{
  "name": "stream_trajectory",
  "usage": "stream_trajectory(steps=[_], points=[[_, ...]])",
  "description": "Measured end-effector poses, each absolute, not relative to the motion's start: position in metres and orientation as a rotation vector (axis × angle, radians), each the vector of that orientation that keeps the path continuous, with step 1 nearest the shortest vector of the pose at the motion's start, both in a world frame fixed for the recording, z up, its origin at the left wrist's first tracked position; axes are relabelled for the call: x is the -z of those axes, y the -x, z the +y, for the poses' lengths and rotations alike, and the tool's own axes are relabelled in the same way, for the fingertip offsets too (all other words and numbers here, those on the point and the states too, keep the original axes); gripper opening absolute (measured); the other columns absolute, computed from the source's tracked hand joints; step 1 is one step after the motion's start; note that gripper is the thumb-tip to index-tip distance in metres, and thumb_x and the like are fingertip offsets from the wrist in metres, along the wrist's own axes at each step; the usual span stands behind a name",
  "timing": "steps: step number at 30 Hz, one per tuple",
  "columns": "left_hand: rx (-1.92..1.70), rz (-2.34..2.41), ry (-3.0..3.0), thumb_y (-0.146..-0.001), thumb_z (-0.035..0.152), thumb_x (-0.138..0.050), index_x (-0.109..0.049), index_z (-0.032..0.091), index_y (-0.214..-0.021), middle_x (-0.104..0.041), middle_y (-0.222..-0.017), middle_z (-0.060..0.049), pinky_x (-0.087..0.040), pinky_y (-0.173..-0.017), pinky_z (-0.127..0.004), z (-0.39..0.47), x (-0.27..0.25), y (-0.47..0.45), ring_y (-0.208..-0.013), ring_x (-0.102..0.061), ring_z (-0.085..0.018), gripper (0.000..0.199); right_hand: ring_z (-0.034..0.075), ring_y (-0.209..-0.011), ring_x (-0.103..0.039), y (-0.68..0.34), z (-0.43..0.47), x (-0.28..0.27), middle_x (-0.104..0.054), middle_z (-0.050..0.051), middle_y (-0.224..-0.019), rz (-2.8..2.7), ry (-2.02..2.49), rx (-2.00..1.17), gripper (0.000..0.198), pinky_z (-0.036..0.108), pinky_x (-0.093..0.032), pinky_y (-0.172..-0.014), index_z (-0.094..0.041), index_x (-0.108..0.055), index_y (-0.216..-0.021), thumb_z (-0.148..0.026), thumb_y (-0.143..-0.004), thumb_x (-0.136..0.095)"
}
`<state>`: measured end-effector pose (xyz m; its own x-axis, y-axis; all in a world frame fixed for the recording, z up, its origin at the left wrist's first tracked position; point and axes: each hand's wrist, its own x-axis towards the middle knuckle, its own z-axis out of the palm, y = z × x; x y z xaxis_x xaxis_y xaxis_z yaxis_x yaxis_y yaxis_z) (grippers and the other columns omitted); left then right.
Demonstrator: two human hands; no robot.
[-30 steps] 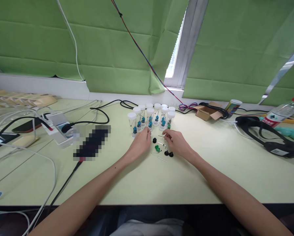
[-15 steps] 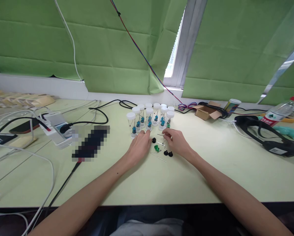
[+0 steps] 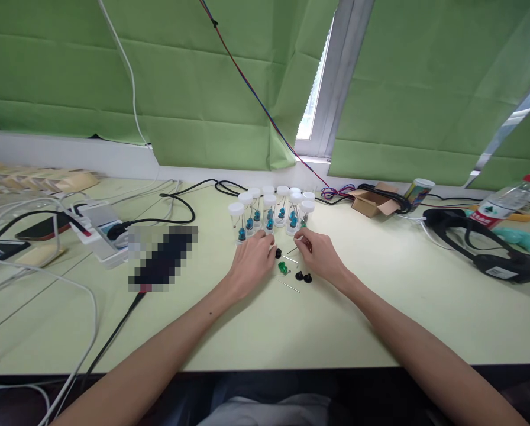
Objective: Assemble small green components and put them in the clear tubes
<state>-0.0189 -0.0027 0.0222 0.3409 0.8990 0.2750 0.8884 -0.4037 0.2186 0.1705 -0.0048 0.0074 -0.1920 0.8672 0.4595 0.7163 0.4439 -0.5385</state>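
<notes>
My right hand [image 3: 320, 253] is closed in a pinch on a thin metal pin [image 3: 292, 251], which slants down to the left from the fingertips. My left hand [image 3: 255, 258] rests on the table with loosely bent fingers and no visible object in them, right beside a small black knob-like part [image 3: 278, 253]. Between the hands lie a green plastic part [image 3: 283, 267] and a loose metal pin [image 3: 290, 259]. Nearer to me are two black knob-like parts [image 3: 303, 277] and another thin pin [image 3: 292, 287]. Several clear tubes with white caps [image 3: 236, 209] stand behind the hands, holding blue or green parts.
A power strip [image 3: 103, 228] with cables and a pixelated dark device [image 3: 162, 258] lie to the left. On the right are a small cardboard box [image 3: 368, 204], a black headset [image 3: 495, 260] and a plastic bottle [image 3: 500, 204]. Green blinds [image 3: 212, 89] hang behind the table.
The pin at my right fingertips has tilted from nearly level to slanting down and left. My left hand has shifted slightly to the right, by the black part.
</notes>
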Motion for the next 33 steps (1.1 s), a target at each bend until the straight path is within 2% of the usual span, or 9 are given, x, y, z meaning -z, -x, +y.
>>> stream_trajectory(steps=[5,14,20,24,29,33], points=[[-0.534,1.584,-2.572,-0.094,0.028,-0.049,-0.067,0.018,-0.102,-0.062,-0.102,-0.009,-0.037,-0.063,-0.032,-0.003,-0.017,0.017,-0.086,-0.062,-0.024,0.023,0.015,-0.062,-0.055,-0.17,-0.006,-0.009,-0.064,0.001,-0.071,-1.929,1.303,-0.262,0.013,0.025,-0.043,-0.065,-0.019,-0.06,-0.091,-0.021,-0.094,-0.047],[-0.536,1.533,-2.638,-0.094,0.023,-0.051,-0.069,0.017,-0.101,-0.06,-0.098,-0.008,-0.038,-0.063,-0.032,0.001,-0.008,0.02,-0.085,-0.061,-0.023,0.021,0.016,-0.059,-0.055,-0.169,-0.006,-0.008,-0.065,0.002,-0.069,-1.883,1.263,-0.286,0.013,0.027,-0.044,-0.061,-0.02,-0.061,-0.091,-0.025,-0.092,-0.049],[-0.571,1.511,-2.632,-0.095,0.024,-0.05,-0.069,0.017,-0.096,-0.059,-0.092,-0.008,-0.034,-0.06,-0.031,0.002,-0.007,0.02,-0.08,-0.058,-0.022,0.02,0.017,-0.065,-0.062,-0.168,-0.006,-0.01,-0.066,0.002,-0.069,-1.778,1.238,-0.495,0.012,0.028,-0.048,-0.063,-0.021,-0.06,-0.087,-0.027,-0.09,-0.05],[-0.582,1.508,-2.622,-0.095,0.021,-0.049,-0.066,0.017,-0.091,-0.059,-0.091,-0.007,-0.032,-0.059,-0.031,0.001,-0.007,0.019,-0.079,-0.058,-0.022,0.018,0.016,-0.062,-0.062,-0.168,-0.004,-0.009,-0.066,0.002,-0.068,-1.698,1.234,-0.602,0.013,0.028,-0.049,-0.062,-0.02,-0.06,-0.086,-0.03,-0.089,-0.053],[-0.629,1.532,-2.55,-0.093,0.018,-0.047,-0.062,0.016,-0.09,-0.059,-0.095,-0.009,-0.039,-0.065,-0.033,-0.001,-0.009,0.016,-0.084,-0.06,-0.023,0.015,0.014,-0.054,-0.057,-0.168,-0.002,-0.009,-0.067,0.002,-0.068,-1.62,1.213,-0.68,0.014,0.028,-0.049,-0.057,-0.019,-0.06,-0.087,-0.032,-0.087,-0.056],[-0.824,1.505,-2.47,-0.091,0.019,-0.049,-0.06,0.016,-0.093,-0.059,-0.106,-0.01,-0.045,-0.073,-0.034,0.001,-0.01,0.016,-0.09,-0.06,-0.023,0.011,0.013,-0.052,-0.056,-0.169,-0.002,-0.01,-0.066,0.002,-0.066,-1.552,1.187,-0.728,0.014,0.026,-0.046,-0.053,-0.019,-0.06,-0.086,-0.033,-0.087,-0.058]])
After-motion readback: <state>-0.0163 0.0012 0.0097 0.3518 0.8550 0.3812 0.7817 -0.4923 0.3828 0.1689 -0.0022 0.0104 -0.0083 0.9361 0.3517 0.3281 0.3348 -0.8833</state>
